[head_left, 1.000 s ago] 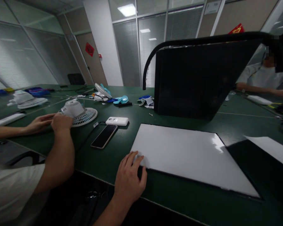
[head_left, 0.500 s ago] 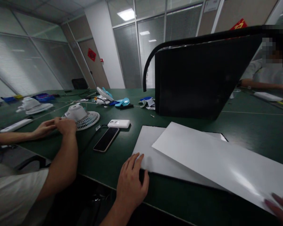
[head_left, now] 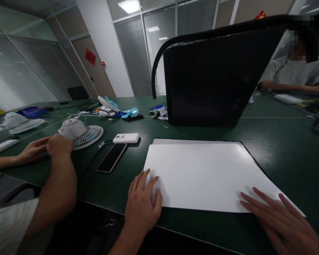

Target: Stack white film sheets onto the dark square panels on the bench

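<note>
The white sheet (head_left: 199, 177) lies close to the near edge of the green bench (head_left: 284, 141), on top of a pale, dark-rimmed panel (head_left: 175, 141) that shows as a strip along the far side and as a black line down the right. From where I'm standing, the left hand (head_left: 142, 203) is palm down with its fingers loosely bent, fingertips at the sheet's left edge and the thumb by its near left corner; it isn't closed on anything I can make out. The right hand (head_left: 287, 221) is open too, fingers stretched flat over the near right part of the sheet, though I can't tell whether they press or only skim it. I'd take the sheet for something light and thin, springy rather than floppy, since it lies flat without sagging or curling. Its smooth face probably slips easily over the panel, and I'd expect a careless pinch to crease a corner or leave a smudge. Best hold it lightly by two opposite edges, or by the near corners, where the fingers already are, and keep fingertips off the middle. The panel beneath looks stiffer and likely heavier; I'd grip it by its dark rim. Towards the bench's left end, well apart from the sheet, a co-worker's hand (head_left: 60, 145) is at a white fan (head_left: 73, 128), with a phone (head_left: 111, 157) lying between.
</note>
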Available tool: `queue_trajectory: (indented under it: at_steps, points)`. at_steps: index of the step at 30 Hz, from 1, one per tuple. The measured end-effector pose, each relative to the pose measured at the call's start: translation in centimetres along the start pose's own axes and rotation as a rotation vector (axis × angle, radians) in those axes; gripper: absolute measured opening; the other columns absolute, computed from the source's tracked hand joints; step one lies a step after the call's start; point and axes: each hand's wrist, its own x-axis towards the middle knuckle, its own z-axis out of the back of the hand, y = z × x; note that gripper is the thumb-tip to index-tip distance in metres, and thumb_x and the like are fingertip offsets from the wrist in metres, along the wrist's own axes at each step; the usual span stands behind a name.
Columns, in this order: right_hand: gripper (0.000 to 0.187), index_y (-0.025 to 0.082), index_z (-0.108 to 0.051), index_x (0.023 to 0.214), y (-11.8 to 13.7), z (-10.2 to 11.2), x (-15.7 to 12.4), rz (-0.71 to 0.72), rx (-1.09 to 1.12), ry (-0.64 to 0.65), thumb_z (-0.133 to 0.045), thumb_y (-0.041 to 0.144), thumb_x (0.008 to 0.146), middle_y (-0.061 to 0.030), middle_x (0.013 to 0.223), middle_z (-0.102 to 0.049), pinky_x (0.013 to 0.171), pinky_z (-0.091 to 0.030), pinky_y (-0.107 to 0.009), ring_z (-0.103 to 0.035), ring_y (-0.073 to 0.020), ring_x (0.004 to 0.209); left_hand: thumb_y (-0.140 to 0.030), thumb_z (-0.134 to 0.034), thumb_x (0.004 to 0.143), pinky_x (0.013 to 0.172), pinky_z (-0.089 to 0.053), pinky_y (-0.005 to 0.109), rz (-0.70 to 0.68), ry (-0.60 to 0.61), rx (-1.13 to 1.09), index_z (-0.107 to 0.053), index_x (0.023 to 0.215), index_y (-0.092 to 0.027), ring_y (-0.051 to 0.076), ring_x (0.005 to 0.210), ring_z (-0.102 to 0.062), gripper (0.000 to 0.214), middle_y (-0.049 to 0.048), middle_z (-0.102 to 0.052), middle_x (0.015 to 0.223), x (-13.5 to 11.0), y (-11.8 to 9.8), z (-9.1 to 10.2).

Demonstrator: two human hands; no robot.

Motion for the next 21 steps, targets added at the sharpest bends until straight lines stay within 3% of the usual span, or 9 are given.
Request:
queue_trajectory:
  at_steps: [4,10,21]
  points:
    - [0.062,0.042,-0.031,0.170,0.5,0.3,0.8,0.108,-0.175,0.035,-0.039,0.040,0.108,0.0020,0.168,-0.042,0.119,-0.047,-0.073,-0.048,-0.0338,0.151,-0.025,-0.060,0.097,0.120,-0.047,0.068,0.017,-0.001,0.030,-0.075,0.136,-0.021,0.042,0.146,-0.056,0.042,0.0169,-0.061,0.158,0.0,0.0,0.1]
    - [0.060,0.043,-0.032,0.169,0.9,0.5,1.6,0.143,-0.262,0.016,-0.037,0.042,0.110,0.0024,0.169,-0.040,0.108,-0.060,-0.067,-0.053,-0.0306,0.146,-0.028,-0.057,0.100,0.119,-0.050,0.063,0.033,0.033,0.013,-0.076,0.135,-0.020,0.039,0.144,-0.059,0.041,0.0169,-0.065,0.154,0.1,-0.2,0.2]
    - [0.064,0.040,-0.027,0.171,2.2,1.0,2.8,0.116,-0.232,0.057,-0.041,0.054,0.110,-0.0009,0.171,-0.037,0.114,-0.053,-0.070,-0.046,-0.0321,0.152,-0.036,-0.056,0.103,0.127,-0.041,0.063,0.099,0.179,0.073,-0.070,0.147,-0.023,0.038,0.156,-0.048,0.048,0.0148,-0.056,0.165,0.6,-0.5,0.3]
